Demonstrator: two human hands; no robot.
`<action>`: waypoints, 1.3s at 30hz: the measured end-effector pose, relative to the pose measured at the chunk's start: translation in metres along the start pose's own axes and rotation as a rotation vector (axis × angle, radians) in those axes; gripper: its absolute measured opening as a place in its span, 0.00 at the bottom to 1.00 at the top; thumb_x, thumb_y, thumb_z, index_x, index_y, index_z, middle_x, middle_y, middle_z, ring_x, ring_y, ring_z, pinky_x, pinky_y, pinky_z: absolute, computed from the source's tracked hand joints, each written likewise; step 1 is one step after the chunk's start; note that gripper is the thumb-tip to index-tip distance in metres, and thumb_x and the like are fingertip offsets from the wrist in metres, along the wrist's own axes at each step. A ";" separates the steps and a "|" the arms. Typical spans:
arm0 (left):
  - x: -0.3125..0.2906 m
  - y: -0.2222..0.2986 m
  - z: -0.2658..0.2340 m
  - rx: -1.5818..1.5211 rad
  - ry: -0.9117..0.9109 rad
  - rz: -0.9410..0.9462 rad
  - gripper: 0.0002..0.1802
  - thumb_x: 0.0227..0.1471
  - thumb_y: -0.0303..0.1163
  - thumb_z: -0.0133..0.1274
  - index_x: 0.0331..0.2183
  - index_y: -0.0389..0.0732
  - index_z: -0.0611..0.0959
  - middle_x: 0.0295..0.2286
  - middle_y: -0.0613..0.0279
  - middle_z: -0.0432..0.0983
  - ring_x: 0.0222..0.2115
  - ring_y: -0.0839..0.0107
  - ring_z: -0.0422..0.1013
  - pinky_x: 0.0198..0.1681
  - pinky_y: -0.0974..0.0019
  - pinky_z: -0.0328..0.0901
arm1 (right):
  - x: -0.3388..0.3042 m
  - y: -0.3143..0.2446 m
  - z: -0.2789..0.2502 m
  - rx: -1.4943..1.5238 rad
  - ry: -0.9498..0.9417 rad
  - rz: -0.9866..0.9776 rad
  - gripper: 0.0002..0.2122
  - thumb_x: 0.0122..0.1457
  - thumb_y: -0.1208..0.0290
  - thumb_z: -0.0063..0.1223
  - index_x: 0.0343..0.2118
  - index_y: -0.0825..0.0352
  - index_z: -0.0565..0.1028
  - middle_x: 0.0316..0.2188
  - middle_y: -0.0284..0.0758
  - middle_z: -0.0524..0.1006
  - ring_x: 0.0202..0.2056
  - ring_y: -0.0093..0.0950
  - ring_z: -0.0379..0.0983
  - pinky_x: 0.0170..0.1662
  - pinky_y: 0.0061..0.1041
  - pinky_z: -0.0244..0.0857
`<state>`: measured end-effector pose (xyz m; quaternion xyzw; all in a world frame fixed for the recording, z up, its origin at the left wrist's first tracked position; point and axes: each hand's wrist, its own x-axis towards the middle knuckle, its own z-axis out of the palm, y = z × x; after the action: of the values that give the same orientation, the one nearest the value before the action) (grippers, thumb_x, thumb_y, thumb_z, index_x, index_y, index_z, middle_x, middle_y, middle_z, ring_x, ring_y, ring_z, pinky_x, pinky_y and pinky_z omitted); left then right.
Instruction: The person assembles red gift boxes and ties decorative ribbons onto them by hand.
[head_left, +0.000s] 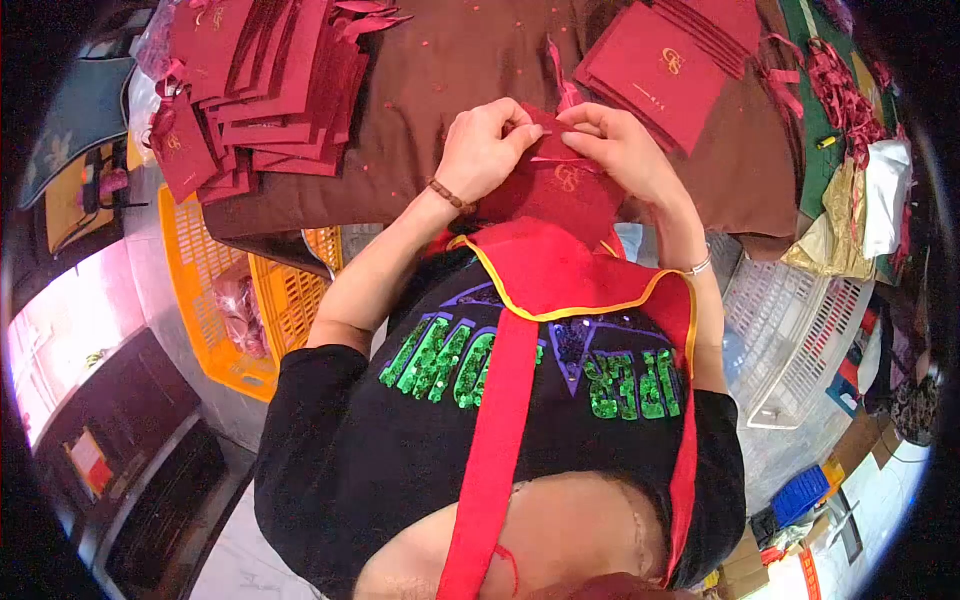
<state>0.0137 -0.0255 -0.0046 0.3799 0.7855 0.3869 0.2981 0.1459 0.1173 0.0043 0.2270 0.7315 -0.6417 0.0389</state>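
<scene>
Fingertips of the left hand and right hand pinch the top edge of a dark red paper bag at centre, apparently at its ribbon. Beneath lies a brown cloth-covered table. Flat red bags stack at 11 o'clock and 1 o'clock. An orange crate stands at 9 o'clock, a white crate at 3 o'clock.
</scene>
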 end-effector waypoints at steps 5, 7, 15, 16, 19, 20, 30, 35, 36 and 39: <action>-0.006 0.012 0.012 0.071 0.193 0.176 0.08 0.45 0.32 0.53 0.26 0.37 0.76 0.20 0.54 0.74 0.21 0.62 0.71 0.25 0.62 0.64 | 0.000 0.002 0.001 0.032 -0.007 -0.027 0.13 0.55 0.76 0.47 0.43 0.73 0.70 0.32 0.29 0.73 0.34 0.15 0.67 0.37 0.14 0.62; -0.006 0.011 0.015 0.112 0.249 0.327 0.06 0.46 0.31 0.51 0.24 0.39 0.72 0.19 0.52 0.72 0.21 0.53 0.70 0.24 0.56 0.64 | 0.001 0.004 0.000 0.017 -0.010 -0.030 0.13 0.54 0.76 0.46 0.43 0.73 0.69 0.33 0.30 0.73 0.34 0.15 0.67 0.38 0.15 0.62; -0.010 0.005 0.023 0.292 0.317 0.563 0.04 0.44 0.25 0.52 0.24 0.37 0.73 0.20 0.53 0.70 0.23 0.56 0.70 0.25 0.60 0.64 | 0.002 0.001 -0.002 0.001 -0.010 -0.009 0.13 0.54 0.76 0.47 0.42 0.74 0.71 0.34 0.32 0.75 0.36 0.17 0.69 0.40 0.15 0.63; -0.010 0.005 0.023 0.364 0.323 0.598 0.04 0.43 0.24 0.52 0.23 0.37 0.72 0.20 0.54 0.69 0.23 0.56 0.69 0.25 0.60 0.64 | 0.002 0.002 -0.002 0.001 -0.004 -0.004 0.13 0.53 0.76 0.47 0.42 0.74 0.71 0.34 0.32 0.75 0.36 0.17 0.69 0.40 0.15 0.63; -0.010 0.007 0.024 0.363 0.357 0.626 0.05 0.42 0.24 0.52 0.23 0.38 0.71 0.19 0.54 0.68 0.22 0.56 0.68 0.25 0.59 0.64 | 0.001 0.006 0.001 0.006 0.033 -0.004 0.13 0.52 0.74 0.49 0.41 0.74 0.72 0.33 0.36 0.76 0.35 0.21 0.71 0.41 0.19 0.63; -0.010 0.006 0.024 0.374 0.356 0.629 0.05 0.42 0.24 0.51 0.22 0.38 0.71 0.19 0.55 0.68 0.22 0.57 0.68 0.25 0.59 0.64 | 0.002 0.006 0.003 0.011 0.064 -0.009 0.14 0.50 0.72 0.50 0.40 0.73 0.73 0.33 0.40 0.77 0.35 0.24 0.73 0.41 0.23 0.64; 0.007 0.019 -0.013 0.522 0.274 0.761 0.04 0.43 0.33 0.47 0.24 0.44 0.75 0.21 0.62 0.69 0.27 0.61 0.67 0.30 0.58 0.59 | -0.008 -0.009 0.010 -0.222 0.173 -0.170 0.11 0.50 0.72 0.50 0.37 0.69 0.74 0.31 0.44 0.76 0.36 0.36 0.74 0.39 0.29 0.66; 0.045 0.008 -0.032 0.317 -0.287 0.370 0.14 0.49 0.40 0.44 0.30 0.45 0.81 0.31 0.59 0.75 0.36 0.58 0.69 0.38 0.57 0.62 | -0.015 -0.018 0.017 -0.389 0.230 -0.278 0.09 0.50 0.75 0.53 0.34 0.70 0.72 0.29 0.41 0.76 0.32 0.30 0.74 0.35 0.24 0.66; 0.053 0.008 -0.036 0.302 -0.416 0.395 0.14 0.48 0.41 0.45 0.31 0.45 0.82 0.31 0.58 0.75 0.36 0.58 0.70 0.40 0.58 0.62 | -0.017 -0.018 0.019 -0.390 0.231 -0.282 0.09 0.50 0.75 0.53 0.34 0.70 0.72 0.29 0.41 0.76 0.32 0.30 0.74 0.35 0.24 0.66; 0.065 0.023 -0.042 0.360 -0.651 0.337 0.16 0.45 0.41 0.47 0.30 0.40 0.81 0.30 0.54 0.74 0.35 0.59 0.70 0.40 0.61 0.63 | -0.022 -0.019 0.025 -0.426 0.289 -0.356 0.09 0.49 0.75 0.55 0.33 0.70 0.72 0.28 0.41 0.75 0.31 0.33 0.74 0.34 0.27 0.66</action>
<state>-0.0450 0.0221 0.0257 0.6519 0.6323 0.1461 0.3922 0.1520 0.0859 0.0254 0.1712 0.8757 -0.4318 -0.1318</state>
